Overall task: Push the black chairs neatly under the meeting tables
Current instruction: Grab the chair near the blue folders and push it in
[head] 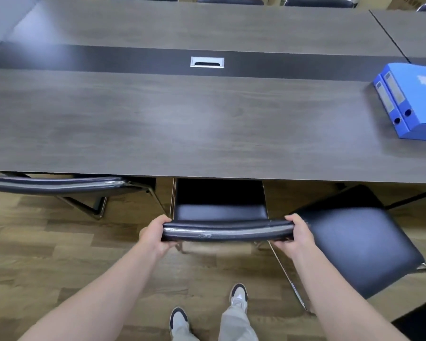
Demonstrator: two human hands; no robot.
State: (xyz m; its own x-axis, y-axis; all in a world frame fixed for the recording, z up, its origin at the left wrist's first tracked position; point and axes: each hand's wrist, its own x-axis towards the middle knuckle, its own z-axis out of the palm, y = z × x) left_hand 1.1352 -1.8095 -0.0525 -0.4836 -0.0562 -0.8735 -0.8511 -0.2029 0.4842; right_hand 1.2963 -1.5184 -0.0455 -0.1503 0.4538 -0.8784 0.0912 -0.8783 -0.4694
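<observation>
A black chair (220,211) stands in front of me, its seat partly under the near edge of the grey wooden meeting table (182,134). My left hand (155,233) grips the left end of its backrest (228,232) and my right hand (296,233) grips the right end. Left of it, another black chair (59,185) is tucked in, with its backrest at the table edge. To the right, a third black chair (354,242) stands pulled out and turned at an angle, its seat fully out from under the table.
Two blue binders (408,99) lie on the table's right side. A silver cable port (207,62) sits in the dark centre strip. More chair backs (230,0) line the far side. A second table (413,30) adjoins at the right. The floor is wood-patterned.
</observation>
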